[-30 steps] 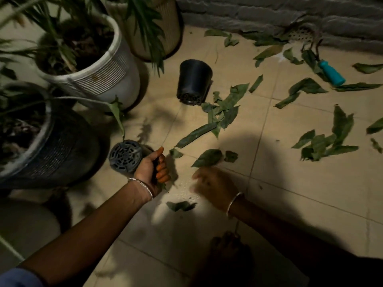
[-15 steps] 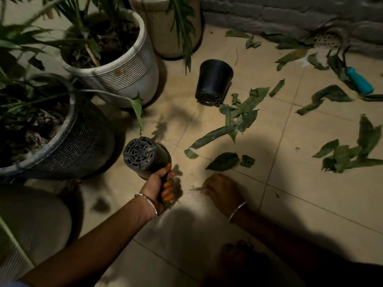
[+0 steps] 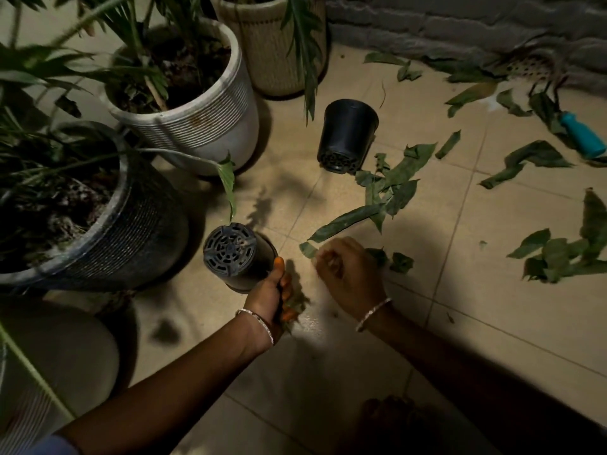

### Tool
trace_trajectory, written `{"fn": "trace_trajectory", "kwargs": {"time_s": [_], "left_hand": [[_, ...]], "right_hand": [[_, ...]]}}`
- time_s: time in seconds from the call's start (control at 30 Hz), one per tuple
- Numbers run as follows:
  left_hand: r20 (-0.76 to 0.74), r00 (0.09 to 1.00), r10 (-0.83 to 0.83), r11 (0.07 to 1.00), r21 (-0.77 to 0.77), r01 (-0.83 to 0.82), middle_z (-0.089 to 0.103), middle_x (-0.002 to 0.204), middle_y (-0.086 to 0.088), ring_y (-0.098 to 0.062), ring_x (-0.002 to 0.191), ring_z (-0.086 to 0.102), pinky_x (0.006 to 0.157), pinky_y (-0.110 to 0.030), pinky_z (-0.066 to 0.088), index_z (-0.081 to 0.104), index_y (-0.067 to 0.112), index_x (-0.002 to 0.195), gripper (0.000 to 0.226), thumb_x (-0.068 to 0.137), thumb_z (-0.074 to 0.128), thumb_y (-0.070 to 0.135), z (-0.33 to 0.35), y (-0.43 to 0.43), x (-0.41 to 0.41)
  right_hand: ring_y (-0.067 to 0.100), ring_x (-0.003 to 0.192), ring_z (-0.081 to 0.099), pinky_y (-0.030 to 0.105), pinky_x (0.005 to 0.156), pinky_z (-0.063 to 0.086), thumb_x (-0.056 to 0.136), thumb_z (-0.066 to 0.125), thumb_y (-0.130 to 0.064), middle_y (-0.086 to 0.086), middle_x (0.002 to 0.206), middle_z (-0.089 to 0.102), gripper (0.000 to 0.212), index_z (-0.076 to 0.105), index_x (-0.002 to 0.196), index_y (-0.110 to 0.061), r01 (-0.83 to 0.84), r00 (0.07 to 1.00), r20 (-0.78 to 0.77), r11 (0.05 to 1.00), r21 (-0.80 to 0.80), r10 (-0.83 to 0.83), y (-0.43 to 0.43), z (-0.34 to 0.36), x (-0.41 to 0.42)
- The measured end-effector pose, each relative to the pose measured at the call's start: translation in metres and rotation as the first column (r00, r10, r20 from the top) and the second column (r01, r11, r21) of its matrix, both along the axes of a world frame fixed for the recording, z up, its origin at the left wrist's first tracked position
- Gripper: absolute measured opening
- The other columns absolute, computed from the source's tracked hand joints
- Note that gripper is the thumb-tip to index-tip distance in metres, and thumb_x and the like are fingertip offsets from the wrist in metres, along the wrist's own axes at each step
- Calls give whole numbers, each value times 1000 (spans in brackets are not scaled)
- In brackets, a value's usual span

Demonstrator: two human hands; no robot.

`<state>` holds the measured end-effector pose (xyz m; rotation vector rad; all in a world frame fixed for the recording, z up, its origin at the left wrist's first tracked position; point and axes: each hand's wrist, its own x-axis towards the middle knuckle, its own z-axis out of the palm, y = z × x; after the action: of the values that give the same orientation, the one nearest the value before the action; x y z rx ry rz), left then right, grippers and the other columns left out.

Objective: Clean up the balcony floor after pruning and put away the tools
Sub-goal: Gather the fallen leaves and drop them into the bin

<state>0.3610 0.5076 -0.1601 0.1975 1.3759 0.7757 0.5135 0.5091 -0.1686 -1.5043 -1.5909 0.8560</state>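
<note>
- Head view: my left hand [image 3: 269, 292] gripped the small black pot [image 3: 235, 254] by its rim. Its holed base was turned up toward me, at about nine o'clock from my right hand [image 3: 349, 277]. A few green scraps showed under those fingers, at the pot's mouth.
- My right hand was curled low over the floor [image 3: 460, 339], just beside a leaf scrap [image 3: 308, 249] at its eleven o'clock. Blur kept me from telling whether it had hold of anything.
- Done, by my reckoning: very little. The tiles nearest me, at six o'clock, carried only a speck or two, so I judged that patch gathered into the pot.
- Left to gather:
  - a strewn cluster of leaves [image 3: 399, 188] at one o'clock from my right hand;
  - a heap of leaves [image 3: 558, 257] at three o'clock;
  - a long dark leaf [image 3: 525, 159] at two o'clock;
  - more cuttings [image 3: 469, 95] along the wall [image 3: 427, 24].
- A second black pot [image 3: 348, 136] lay on its side at twelve o'clock, its base just beside the cluster, and was not put away.
- The teal-handled tool [image 3: 583, 139] lay at two o'clock near the wall, its working end under leaves. Putting away the tools had not begun, as I judged it.
- The planted pots, among them the white ribbed pot [image 3: 203, 126], stood at ten to eleven o'clock, apart from the mess.
</note>
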Motion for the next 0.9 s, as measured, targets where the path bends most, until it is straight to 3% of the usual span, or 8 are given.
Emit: {"fn": "trace_trajectory", "kwargs": {"time_s": [0.13, 0.27, 0.37, 0.47, 0.6, 0.77, 0.83, 0.9], "left_hand": [[80, 994, 76, 997, -30, -74, 28, 43, -1, -16, 37, 36, 37, -19, 40, 34, 17, 56, 51, 99, 49, 42, 11, -5, -1], [133, 991, 15, 1000, -17, -13, 28, 40, 1, -11, 29, 28, 33, -13, 29, 33, 16, 60, 49, 100, 45, 41, 19, 0, -5], [93, 994, -49, 999, 9, 49, 27, 42, 3, -8, 27, 22, 31, -11, 22, 39, 17, 60, 47, 99, 46, 42, 22, 3, -10], [38, 996, -82, 997, -11, 82, 27, 42, 4, -9, 27, 21, 32, -11, 17, 42, 19, 62, 42, 96, 52, 41, 18, 2, -13], [-12, 993, -119, 993, -7, 119, 30, 41, 3, -8, 27, 21, 34, -12, 14, 42, 15, 65, 36, 96, 54, 31, 22, -3, -8], [-371, 911, -178, 951, 172, 256, 52, 50, 1, -4, 31, 40, 32, -14, 31, 61, 6, 93, 7, 96, 54, 6, 19, 0, 8], [-524, 831, -185, 920, 204, 334, 61, 72, -2, -2, 46, 52, 41, -15, 40, 60, 8, 98, 6, 95, 60, 13, 11, 6, 13], [-718, 662, -216, 855, 188, 483, 62, 85, 3, -2, 67, 56, 54, -16, 43, 58, 13, 105, 20, 92, 64, 27, 1, 13, 17]], "right_hand": [[27, 116, 50, 42, 96, 46, 84, 71, -29, 8, 126, 56, 46, 58, 127, -16, -134, 904, 400, 989, -68, 150, 59, -32, 32], [34, 136, 36, 47, 111, 33, 83, 73, -32, 10, 148, 43, 61, 52, 139, -23, -204, 747, 602, 959, -194, 281, 94, -52, 41], [31, 114, 51, 41, 95, 41, 82, 74, -29, 8, 121, 60, 34, 67, 115, -19, -178, 780, 593, 979, -95, 199, 98, -58, 47], [28, 92, 56, 38, 79, 37, 84, 69, -19, 5, 92, 62, 8, 64, 90, -16, -149, 752, 650, 989, 5, 110, 98, -55, 50], [27, 71, 56, 28, 63, 32, 83, 61, 3, 5, 78, 57, 18, 55, 88, -13, -116, 839, 543, 988, 105, 41, 98, -43, 46], [15, 63, 51, 22, 52, 33, 97, 48, -1, 3, 73, 55, 11, 52, 106, -6, 19, 913, 399, 986, 168, -85, 89, -19, 39], [14, 63, 53, 21, 51, 34, 103, 41, -12, 1, 74, 55, 14, 53, 109, -6, 150, 953, 243, 979, 137, -180, 84, -15, 50], [7, 63, 53, 20, 51, 34, 103, 40, -33, -3, 75, 54, 26, 51, 107, -10, 196, 972, 125, 980, 46, -200, 77, -11, 68]]}}
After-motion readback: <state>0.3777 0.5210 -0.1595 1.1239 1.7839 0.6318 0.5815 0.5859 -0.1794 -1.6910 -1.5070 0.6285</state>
